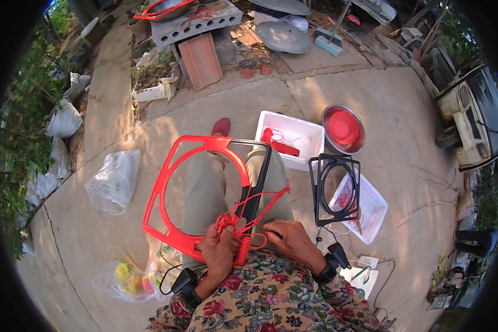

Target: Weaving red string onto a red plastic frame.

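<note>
A squarish frame with a large round opening (174, 239) lies across my lap. Most of it is covered in red, while its right side is bare black. My left hand (220, 250) is closed at the frame's near edge, pinching a tangled bundle of red cord (227, 222). Loops of this cord stretch up and right over the black side. Just right of the loops, my right hand (293, 242) has its fingers curled in, close to a cord loop. Whatever its fingertips may hold is hidden.
Ahead stands a white foam box (315, 130) with red material inside. Beside it are a metal basin (361, 144) holding a red bowl-like thing and a black frame (317, 207) leaning on a white tray (373, 218). Plastic bags (113, 182) lie left.
</note>
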A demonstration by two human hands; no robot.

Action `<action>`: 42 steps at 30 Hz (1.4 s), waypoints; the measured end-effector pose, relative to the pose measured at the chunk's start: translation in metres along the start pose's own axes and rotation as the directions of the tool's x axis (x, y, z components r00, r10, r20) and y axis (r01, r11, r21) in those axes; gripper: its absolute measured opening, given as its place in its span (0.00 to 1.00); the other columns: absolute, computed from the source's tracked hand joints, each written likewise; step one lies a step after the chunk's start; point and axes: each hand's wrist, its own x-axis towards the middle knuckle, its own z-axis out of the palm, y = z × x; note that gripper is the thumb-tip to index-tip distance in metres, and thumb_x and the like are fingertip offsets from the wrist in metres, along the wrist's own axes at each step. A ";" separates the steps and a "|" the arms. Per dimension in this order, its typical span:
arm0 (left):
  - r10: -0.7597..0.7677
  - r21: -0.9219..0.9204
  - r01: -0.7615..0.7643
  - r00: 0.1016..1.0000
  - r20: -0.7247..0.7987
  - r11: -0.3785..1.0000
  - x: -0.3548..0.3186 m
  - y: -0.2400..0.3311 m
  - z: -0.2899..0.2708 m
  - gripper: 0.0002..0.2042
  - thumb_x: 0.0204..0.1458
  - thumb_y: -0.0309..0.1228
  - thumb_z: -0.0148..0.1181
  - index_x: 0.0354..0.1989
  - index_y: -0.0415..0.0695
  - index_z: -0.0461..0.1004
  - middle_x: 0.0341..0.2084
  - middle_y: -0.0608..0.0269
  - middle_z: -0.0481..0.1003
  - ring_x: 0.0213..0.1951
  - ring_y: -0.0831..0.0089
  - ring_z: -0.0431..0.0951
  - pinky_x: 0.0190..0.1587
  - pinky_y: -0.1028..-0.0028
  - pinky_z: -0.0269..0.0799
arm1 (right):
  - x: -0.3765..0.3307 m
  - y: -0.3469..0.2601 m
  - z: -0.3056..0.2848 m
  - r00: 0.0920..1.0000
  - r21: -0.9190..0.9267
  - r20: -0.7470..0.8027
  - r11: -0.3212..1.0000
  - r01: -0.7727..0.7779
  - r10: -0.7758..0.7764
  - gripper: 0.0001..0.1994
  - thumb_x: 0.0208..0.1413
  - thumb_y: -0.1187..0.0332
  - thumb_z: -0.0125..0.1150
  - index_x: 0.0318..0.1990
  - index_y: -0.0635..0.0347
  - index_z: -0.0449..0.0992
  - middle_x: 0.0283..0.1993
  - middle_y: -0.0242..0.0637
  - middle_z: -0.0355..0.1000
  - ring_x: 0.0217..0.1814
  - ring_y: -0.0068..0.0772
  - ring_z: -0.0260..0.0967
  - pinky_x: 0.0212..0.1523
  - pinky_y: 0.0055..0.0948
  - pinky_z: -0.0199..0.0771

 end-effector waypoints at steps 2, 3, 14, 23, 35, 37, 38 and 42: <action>-0.016 0.054 0.015 1.000 0.010 0.998 0.000 -0.005 -0.004 0.08 0.58 0.29 0.55 0.41 0.38 0.74 0.24 0.66 0.76 0.17 0.85 0.69 0.18 0.83 0.66 | 0.010 0.000 0.018 0.986 0.209 0.103 0.967 -0.148 0.128 0.09 0.54 0.72 0.55 0.40 0.67 0.74 0.26 0.36 0.72 0.26 0.21 0.67 0.29 0.26 0.68; -0.003 0.082 0.000 0.999 0.035 0.997 0.001 -0.004 -0.004 0.07 0.58 0.28 0.54 0.40 0.38 0.74 0.23 0.66 0.76 0.17 0.85 0.69 0.18 0.83 0.66 | 0.016 0.001 0.026 0.948 0.381 0.230 0.875 -0.297 0.222 0.09 0.54 0.72 0.54 0.40 0.68 0.74 0.26 0.35 0.72 0.25 0.21 0.66 0.28 0.27 0.68; -0.010 0.499 -0.105 0.975 0.224 0.860 -0.003 0.008 -0.011 0.11 0.60 0.29 0.50 0.32 0.36 0.75 0.15 0.71 0.69 0.17 0.83 0.69 0.18 0.79 0.64 | 0.004 0.009 0.049 0.848 0.754 0.417 0.397 -0.524 0.327 0.10 0.57 0.66 0.59 0.41 0.62 0.74 0.30 0.25 0.70 0.26 0.13 0.65 0.25 0.16 0.67; -0.447 0.433 0.323 0.866 0.223 0.841 0.001 0.027 0.001 0.21 0.64 0.40 0.42 0.32 0.34 0.74 0.19 0.58 0.76 0.19 0.73 0.76 0.22 0.77 0.73 | 0.007 0.010 0.050 0.840 0.730 0.422 0.421 -0.538 0.343 0.08 0.58 0.68 0.59 0.39 0.63 0.74 0.31 0.27 0.70 0.30 0.15 0.66 0.31 0.19 0.67; -0.463 0.159 0.435 0.836 0.294 0.886 0.002 0.031 -0.006 0.19 0.63 0.39 0.44 0.48 0.33 0.69 0.28 0.47 0.78 0.23 0.64 0.79 0.26 0.72 0.77 | -0.073 0.046 -0.077 0.765 0.988 -0.132 0.143 0.053 0.630 0.07 0.60 0.69 0.54 0.43 0.58 0.68 0.33 0.35 0.71 0.31 0.23 0.67 0.32 0.23 0.68; -0.504 0.128 0.490 0.802 0.322 0.862 0.005 0.034 -0.007 0.16 0.62 0.35 0.46 0.46 0.33 0.69 0.29 0.47 0.78 0.23 0.65 0.79 0.27 0.71 0.78 | -0.102 0.069 -0.106 0.722 0.951 -0.297 0.129 0.281 0.625 0.07 0.61 0.69 0.52 0.45 0.57 0.66 0.30 0.29 0.63 0.27 0.20 0.57 0.27 0.23 0.65; -0.501 0.125 0.489 0.803 0.322 0.863 0.006 0.033 -0.009 0.16 0.62 0.35 0.46 0.46 0.33 0.69 0.29 0.47 0.78 0.23 0.65 0.79 0.27 0.71 0.78 | -0.126 0.087 -0.125 0.633 0.904 -0.392 0.154 0.398 0.668 0.06 0.62 0.71 0.50 0.45 0.59 0.66 0.32 0.30 0.64 0.29 0.20 0.57 0.25 0.20 0.64; -0.523 0.137 0.515 0.753 0.399 0.846 0.009 0.031 -0.017 0.11 0.58 0.27 0.51 0.45 0.33 0.71 0.28 0.51 0.78 0.24 0.69 0.79 0.29 0.74 0.77 | -0.249 0.166 -0.204 0.345 0.636 -0.400 -0.015 0.772 0.849 0.02 0.59 0.78 0.48 0.33 0.64 0.65 0.28 0.33 0.64 0.25 0.22 0.59 0.21 0.19 0.62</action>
